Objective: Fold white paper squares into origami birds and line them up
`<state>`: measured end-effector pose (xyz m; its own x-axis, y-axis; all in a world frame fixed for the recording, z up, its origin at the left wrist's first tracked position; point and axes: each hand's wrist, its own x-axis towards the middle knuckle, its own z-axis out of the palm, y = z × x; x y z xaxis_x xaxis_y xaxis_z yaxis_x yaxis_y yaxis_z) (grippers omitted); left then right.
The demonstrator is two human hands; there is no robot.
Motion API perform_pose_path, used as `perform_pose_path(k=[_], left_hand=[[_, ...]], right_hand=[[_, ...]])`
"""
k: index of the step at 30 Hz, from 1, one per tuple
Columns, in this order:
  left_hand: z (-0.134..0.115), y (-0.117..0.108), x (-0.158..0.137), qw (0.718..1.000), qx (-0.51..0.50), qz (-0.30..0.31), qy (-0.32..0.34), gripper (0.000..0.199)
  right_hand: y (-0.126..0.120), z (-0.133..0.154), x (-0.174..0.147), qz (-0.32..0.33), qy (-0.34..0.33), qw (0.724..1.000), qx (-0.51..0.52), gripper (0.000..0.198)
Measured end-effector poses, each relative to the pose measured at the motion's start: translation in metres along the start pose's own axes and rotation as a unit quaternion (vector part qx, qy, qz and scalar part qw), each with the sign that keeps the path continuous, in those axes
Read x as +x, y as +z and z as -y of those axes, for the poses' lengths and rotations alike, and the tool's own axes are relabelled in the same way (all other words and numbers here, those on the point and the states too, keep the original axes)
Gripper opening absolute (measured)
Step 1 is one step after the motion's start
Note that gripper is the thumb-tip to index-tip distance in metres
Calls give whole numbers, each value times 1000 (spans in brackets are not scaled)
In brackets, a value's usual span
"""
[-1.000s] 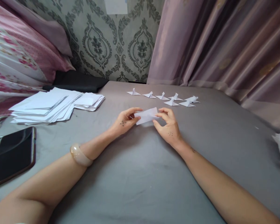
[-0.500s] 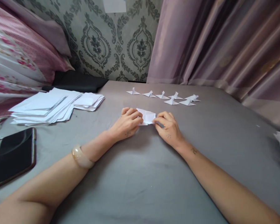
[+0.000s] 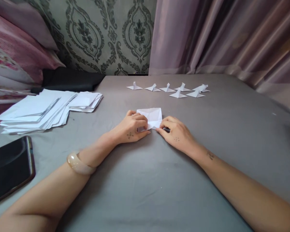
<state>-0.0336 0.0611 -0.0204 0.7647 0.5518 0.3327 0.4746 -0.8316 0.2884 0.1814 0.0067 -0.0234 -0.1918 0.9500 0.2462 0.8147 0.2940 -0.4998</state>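
A small white sheet of paper (image 3: 151, 114) with crease lines lies between my hands on the grey cloth. Its near edge is partly folded up. My left hand (image 3: 132, 127) holds the paper's left side, fingers curled over it and thumb along the near edge. With thumb and fingers pinched, my right hand (image 3: 172, 130) grips the near right corner. The fingertips hide parts of the paper's left and near edges. Beyond the hands stand several folded white paper figures (image 3: 178, 93) with pointed wings, in a loose group.
To the left is a stack of white paper sheets (image 3: 29, 111), with a pile of smaller sheets (image 3: 85, 100) beside it. A dark phone (image 3: 13, 167) lies nearer on the left. Behind are a black folded item (image 3: 72, 80) and a purple curtain (image 3: 176, 38).
The paper now lies flatter, showing more of its surface. My left thumb has stretched along the near edge. The camera view has tilted down slightly.
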Motion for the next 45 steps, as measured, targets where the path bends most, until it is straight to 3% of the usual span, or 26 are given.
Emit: perform_pose_path(k=[5, 10, 12, 17, 21, 25, 33, 38, 45], left_hand=[[-3, 2, 2, 998, -25, -7, -61, 16], [-6, 4, 3, 995, -16, 1, -101, 11], [-5, 3, 3, 996, -6, 7, -85, 11], [1, -10, -1, 997, 3, 78, -11, 20], [6, -25, -4, 989, 0, 144, 20, 48], [10, -31, -4, 987, -5, 157, 42, 51], [21, -28, -6, 989, -66, 132, 15, 34], [26, -19, -7, 995, -70, 75, 16, 23], [23, -13, 1, 999, -31, 22, 32, 28]], right_hand=[[4, 0, 2, -3, 41, 998, 41, 16], [7, 0, 3, -19, 29, 999, 21, 6], [8, -1, 3, -15, -4, 1000, 21, 4], [9, -2, 1, 28, -109, 994, 1, 26], [10, -3, 0, 21, -115, 993, -7, 30], [10, -1, 0, 10, -98, 995, -3, 24], [11, 1, 1, 6, -83, 997, 4, 19], [12, -1, 2, 4, -89, 996, 7, 21], [9, -5, 3, 21, -113, 993, 28, 34]])
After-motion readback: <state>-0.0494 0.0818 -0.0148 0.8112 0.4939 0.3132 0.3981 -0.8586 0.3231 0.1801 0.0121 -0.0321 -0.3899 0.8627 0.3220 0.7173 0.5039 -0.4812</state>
